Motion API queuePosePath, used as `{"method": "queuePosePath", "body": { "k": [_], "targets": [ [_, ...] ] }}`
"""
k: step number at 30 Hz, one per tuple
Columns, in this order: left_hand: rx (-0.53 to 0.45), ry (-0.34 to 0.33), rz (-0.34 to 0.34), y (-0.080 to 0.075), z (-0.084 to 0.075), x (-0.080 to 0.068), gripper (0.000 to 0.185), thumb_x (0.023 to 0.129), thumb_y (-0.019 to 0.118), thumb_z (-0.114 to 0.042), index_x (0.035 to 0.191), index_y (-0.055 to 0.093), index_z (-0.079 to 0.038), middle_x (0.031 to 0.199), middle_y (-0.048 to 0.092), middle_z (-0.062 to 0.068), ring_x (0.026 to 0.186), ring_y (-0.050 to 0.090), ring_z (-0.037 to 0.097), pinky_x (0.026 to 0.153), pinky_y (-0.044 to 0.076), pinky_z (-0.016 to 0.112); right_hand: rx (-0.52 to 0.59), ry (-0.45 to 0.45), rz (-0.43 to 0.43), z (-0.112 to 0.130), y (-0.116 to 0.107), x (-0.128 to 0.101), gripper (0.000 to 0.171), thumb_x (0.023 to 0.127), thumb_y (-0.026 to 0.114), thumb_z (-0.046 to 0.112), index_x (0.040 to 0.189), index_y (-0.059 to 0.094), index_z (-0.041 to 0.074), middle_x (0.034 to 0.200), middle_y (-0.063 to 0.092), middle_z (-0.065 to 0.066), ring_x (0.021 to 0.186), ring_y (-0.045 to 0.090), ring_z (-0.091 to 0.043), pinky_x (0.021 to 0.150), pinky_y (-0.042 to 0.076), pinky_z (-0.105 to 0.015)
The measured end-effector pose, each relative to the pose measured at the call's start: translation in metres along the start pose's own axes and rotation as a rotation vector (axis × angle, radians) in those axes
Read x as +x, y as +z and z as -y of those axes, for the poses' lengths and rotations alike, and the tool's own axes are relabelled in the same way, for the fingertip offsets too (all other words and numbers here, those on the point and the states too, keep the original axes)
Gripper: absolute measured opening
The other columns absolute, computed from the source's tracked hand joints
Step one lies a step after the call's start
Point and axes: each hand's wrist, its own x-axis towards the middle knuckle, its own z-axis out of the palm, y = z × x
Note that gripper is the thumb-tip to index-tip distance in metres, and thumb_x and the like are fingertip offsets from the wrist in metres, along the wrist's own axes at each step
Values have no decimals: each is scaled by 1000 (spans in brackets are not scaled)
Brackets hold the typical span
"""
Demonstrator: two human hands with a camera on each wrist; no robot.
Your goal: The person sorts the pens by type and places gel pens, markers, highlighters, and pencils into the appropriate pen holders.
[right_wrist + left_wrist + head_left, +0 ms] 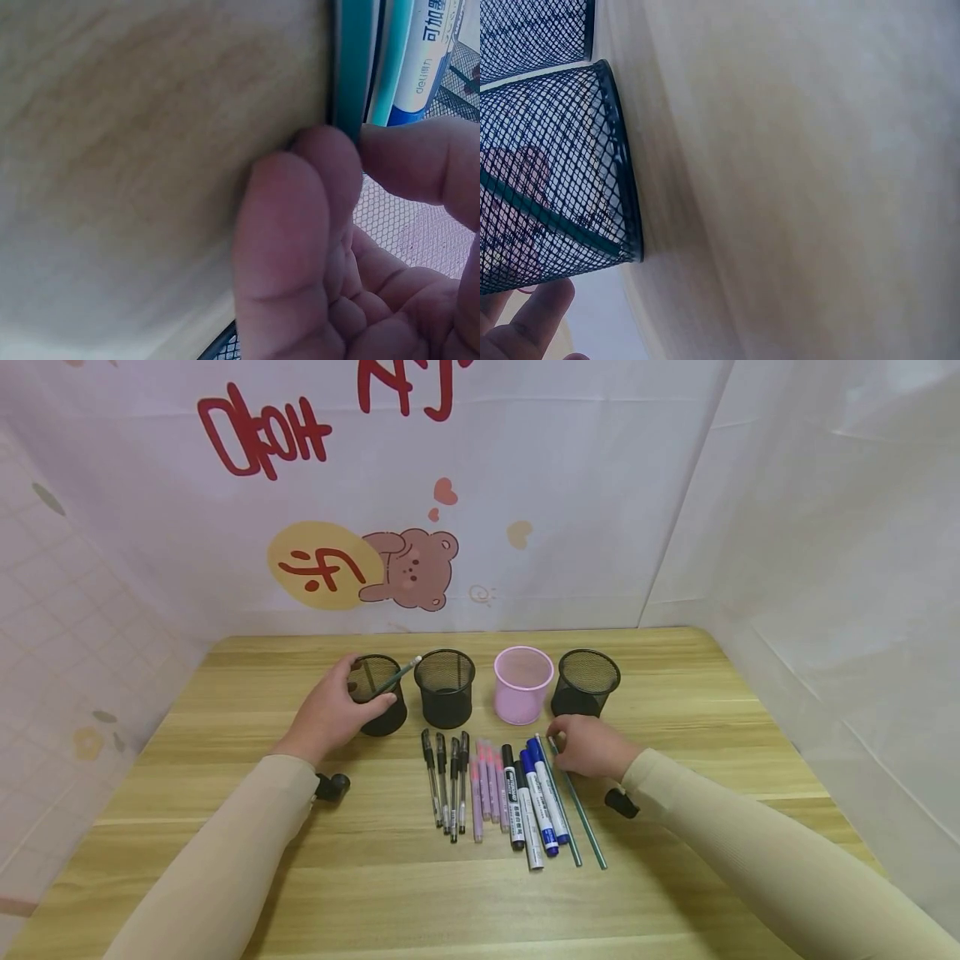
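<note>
head view: the left hand (pixel 330 710) curls round the leftmost black mesh cup (pixel 386 720), where a green pencil (pixel 397 674) leans. the right hand (pixel 592 747) pinches the far end of the rightmost pencil (pixel 587 827), on the table (pixel 375 885) beside another pencil (pixel 573 847).

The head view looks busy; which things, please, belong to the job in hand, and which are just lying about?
Seemingly in use: leftmost black cup held by left fingers; green pencil inside it; two green pencils at right fingers.

Seemingly idle: black-capped pens; pink pens; markers; pink cup; other black cups.
</note>
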Motion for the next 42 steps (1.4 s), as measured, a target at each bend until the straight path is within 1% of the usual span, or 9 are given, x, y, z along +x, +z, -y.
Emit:
{"method": "queuePosePath", "body": {
  "k": [5,12,19,23,26,33,37,42],
  "targets": [
    [-2,-6,2,0,-1,0,102,91,71,-63,167,24,-14,166,38,20,147,45,45,115,40,70,3,17,11,0,0,2,46,84,79,12,127,67,3,88,68,-5,75,61,-19,72,52,-33],
    [-10,-9,2,1,-2,0,104,90,70,-68,167,24,-16,167,37,17,148,45,44,117,40,69,-8,36,10,0,1,3,44,84,79,11,127,67,4,93,67,-7,81,61,-21,77,53,-35],
    [-4,-5,-6,1,-1,1,100,92,72,-63,166,25,-15,166,39,18,147,46,45,115,40,69,35,51,18,3,0,0,46,85,78,9,128,66,3,91,68,-8,75,63,-19,65,52,-29],
    [1,-4,-6,1,0,1,104,90,70,-68,167,24,-15,166,38,20,147,45,46,116,40,70,68,52,19,3,-1,-1,46,84,77,7,128,65,2,87,67,-8,68,63,-18,59,52,-28],
    [3,-5,-1,1,0,1,107,89,68,-72,168,22,-15,167,37,20,148,44,47,116,39,70,102,50,17,1,-1,-2,46,84,76,5,128,64,2,84,68,-7,66,63,-17,57,53,-29],
    [-2,-15,3,0,-1,0,104,91,70,-67,167,23,-16,167,38,20,148,44,46,117,39,70,146,32,-8,-1,-4,-5,46,83,76,3,127,63,2,85,68,-6,70,62,-17,59,52,-29],
    [-4,-16,-3,1,0,1,103,91,71,-66,167,24,-16,166,38,19,148,45,45,116,40,69,172,3,-24,-1,-8,-6,46,85,75,3,129,62,-1,84,69,-6,67,61,-16,58,52,-28],
    [-4,-14,-8,2,1,1,101,91,71,-64,166,25,-16,166,39,19,147,46,45,115,40,70,216,-17,-49,-1,-12,-7,46,85,74,1,129,60,-2,83,70,-6,61,62,-13,56,53,-28]
  ]
}}
